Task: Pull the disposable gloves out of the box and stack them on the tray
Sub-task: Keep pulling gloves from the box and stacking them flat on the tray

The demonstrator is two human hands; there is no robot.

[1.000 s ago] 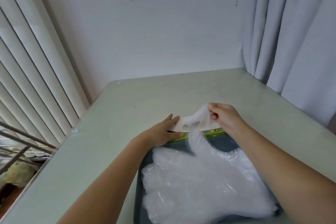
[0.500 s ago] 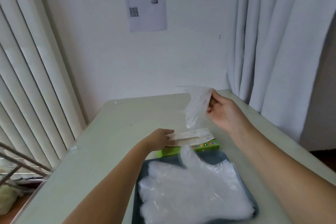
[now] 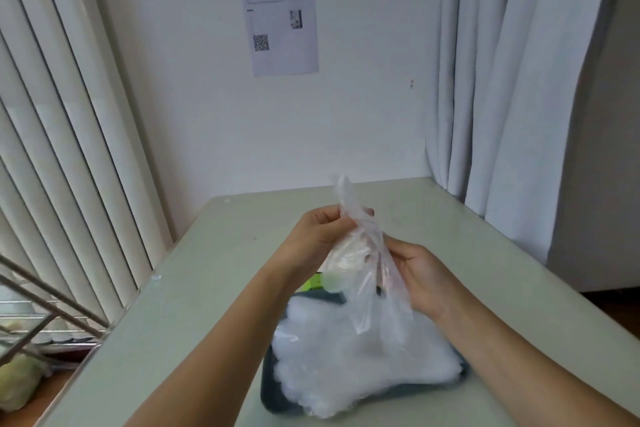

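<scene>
A clear plastic glove (image 3: 367, 274) hangs in the air between both hands. My left hand (image 3: 322, 232) pinches its upper end, and my right hand (image 3: 415, 274) holds its side lower down. Behind the glove and my left hand, only a green corner of the glove box (image 3: 313, 282) shows. Below, a dark tray (image 3: 277, 402) carries a pile of clear gloves (image 3: 349, 360). The hanging glove's lower end reaches down over the pile.
The pale green table (image 3: 207, 288) runs to a white wall. Vertical blinds (image 3: 69, 149) stand along the left edge, and grey curtains (image 3: 519, 80) hang at the right. A metal rack (image 3: 34, 305) sits low at the left, beyond the table edge.
My left hand left the box and rose to grip the glove's top. My right hand shifted lower on the glove. The glove now hangs over the tray.
</scene>
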